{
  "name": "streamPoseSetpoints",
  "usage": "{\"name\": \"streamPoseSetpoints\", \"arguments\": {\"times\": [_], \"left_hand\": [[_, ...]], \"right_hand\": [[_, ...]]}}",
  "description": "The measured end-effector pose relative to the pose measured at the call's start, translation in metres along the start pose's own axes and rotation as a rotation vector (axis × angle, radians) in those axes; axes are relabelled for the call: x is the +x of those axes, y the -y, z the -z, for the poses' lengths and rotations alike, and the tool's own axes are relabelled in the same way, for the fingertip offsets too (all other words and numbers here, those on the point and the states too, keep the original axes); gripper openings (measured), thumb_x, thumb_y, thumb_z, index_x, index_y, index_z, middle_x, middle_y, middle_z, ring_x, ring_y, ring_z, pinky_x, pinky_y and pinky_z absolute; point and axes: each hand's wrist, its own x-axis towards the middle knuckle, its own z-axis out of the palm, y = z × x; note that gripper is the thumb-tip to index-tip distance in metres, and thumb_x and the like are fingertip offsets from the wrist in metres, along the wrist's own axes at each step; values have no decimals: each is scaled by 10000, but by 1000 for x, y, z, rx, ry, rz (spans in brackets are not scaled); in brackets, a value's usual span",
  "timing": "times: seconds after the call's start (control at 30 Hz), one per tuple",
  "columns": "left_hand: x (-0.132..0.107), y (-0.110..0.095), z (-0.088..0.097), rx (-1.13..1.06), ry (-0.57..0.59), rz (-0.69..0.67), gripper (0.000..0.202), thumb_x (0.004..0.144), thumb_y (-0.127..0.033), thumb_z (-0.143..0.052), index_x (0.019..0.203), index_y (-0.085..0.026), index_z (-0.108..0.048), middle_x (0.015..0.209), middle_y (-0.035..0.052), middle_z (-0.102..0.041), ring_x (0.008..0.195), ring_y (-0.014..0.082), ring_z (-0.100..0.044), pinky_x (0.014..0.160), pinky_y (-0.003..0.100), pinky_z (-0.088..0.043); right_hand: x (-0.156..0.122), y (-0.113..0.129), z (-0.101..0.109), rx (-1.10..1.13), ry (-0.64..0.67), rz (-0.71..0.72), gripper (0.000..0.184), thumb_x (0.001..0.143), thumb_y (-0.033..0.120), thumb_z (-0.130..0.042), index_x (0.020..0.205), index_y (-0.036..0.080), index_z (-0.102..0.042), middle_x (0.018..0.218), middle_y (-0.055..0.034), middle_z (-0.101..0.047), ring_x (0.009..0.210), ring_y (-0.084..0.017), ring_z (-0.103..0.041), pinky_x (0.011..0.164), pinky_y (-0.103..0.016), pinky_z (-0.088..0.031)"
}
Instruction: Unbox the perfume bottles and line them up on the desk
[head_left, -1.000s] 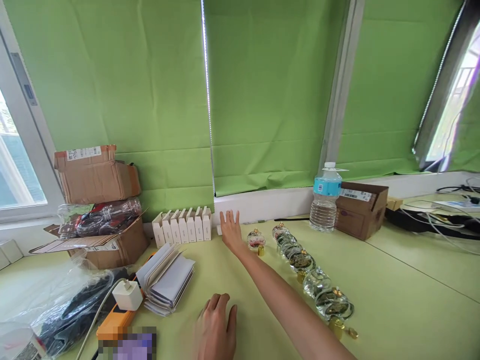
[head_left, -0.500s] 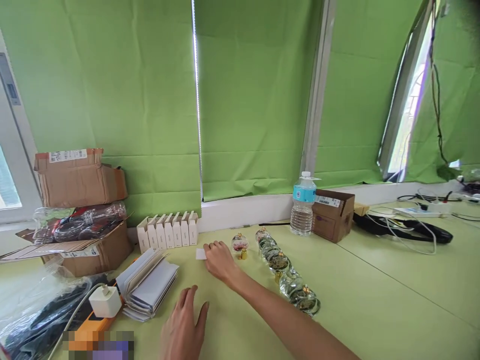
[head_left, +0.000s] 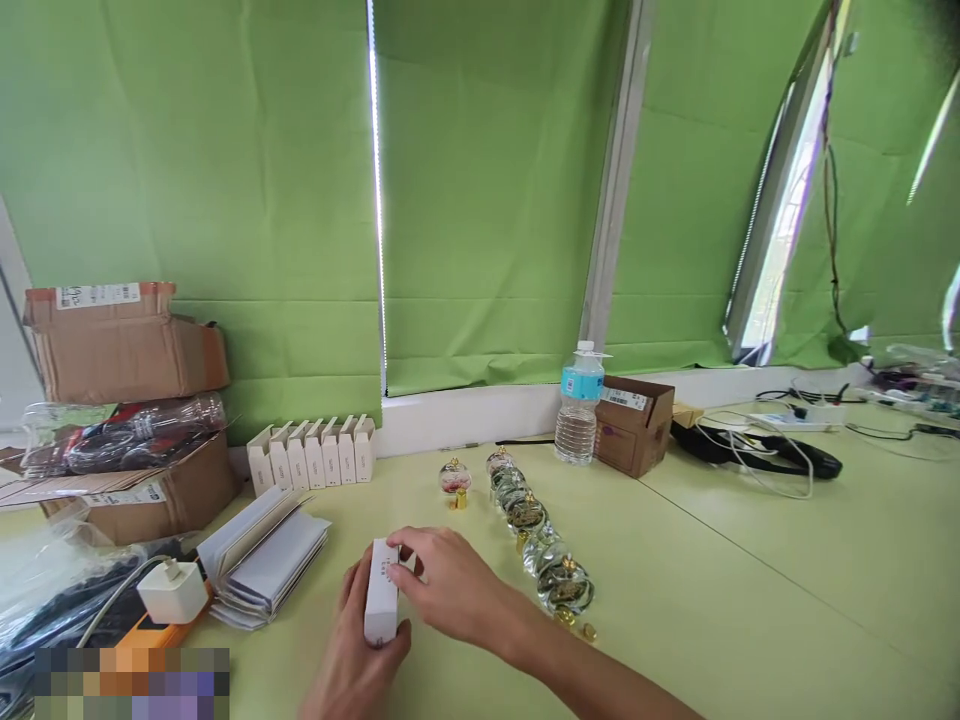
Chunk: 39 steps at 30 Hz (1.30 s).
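Note:
A small white box (head_left: 381,595) with dark print on one face stands between my hands above the table. My left hand (head_left: 352,640) is wrapped round its left side and lower end, thumb at the near end. My right hand (head_left: 442,580) is closed at its upper right edge, with thumb and index finger on the box. Beyond my right hand, a round glass bottle with a pinkish part (head_left: 454,478) stands beside a gold cap (head_left: 460,497). To the right runs a row of several round glass bottles (head_left: 528,515), with gold caps (head_left: 565,617) near its front end.
Several white boxes (head_left: 315,458) stand in a row by the wall. Folded white cartons (head_left: 277,565) lie left of my hands, beside a white charger (head_left: 174,592). Cardboard boxes (head_left: 127,345) are stacked far left. A water bottle (head_left: 579,410) and brown box (head_left: 634,430) stand at the back right.
My right hand has come back toward me from the table, and the white box is now between both hands. My left hand has closed round it. The camera view has shifted right.

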Motion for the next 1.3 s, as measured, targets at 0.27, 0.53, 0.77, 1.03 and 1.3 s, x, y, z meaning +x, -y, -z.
{"name": "streamPoseSetpoints", "arguments": {"times": [0.27,0.53,0.77,1.03,1.3], "left_hand": [[5,-26,24,-251,260,166,316,763,-411,-644,936,-150,-596,751,19,-638,689,163,-570,611,250,-434],[2,-18,16,-205,69,212,681,682,-496,-710,1231,-181,-461,995,81,-676,874,231,-642,756,348,-515],[-14,-27,1,97,-15,213,881,694,-532,-663,1406,-206,-260,1301,143,-544,1145,309,-558,960,472,-439],[-18,-40,-8,208,-79,293,849,649,-505,-649,1344,-161,-304,1064,122,-658,904,304,-649,745,419,-512],[-26,-38,-15,338,-182,107,790,642,-408,-636,1348,-214,-340,1129,126,-653,939,305,-655,761,398,-508]], "right_hand": [[-2,-13,19,126,99,146,352,896,310,-477,1180,185,-642,1171,-61,-662,1075,-189,-575,934,-266,-389],[-8,-17,29,19,131,152,335,896,442,-505,1057,211,-687,931,-38,-702,806,-169,-609,719,-256,-393],[-17,-7,24,-113,96,147,366,945,442,-406,1036,204,-669,928,-65,-699,825,-198,-628,684,-270,-369],[-18,-2,29,-140,158,123,380,957,428,-371,1022,194,-663,917,-73,-703,822,-198,-633,671,-266,-367],[-24,-2,42,-143,212,134,338,940,422,-415,881,191,-654,851,-64,-698,778,-197,-619,622,-264,-337]]}}
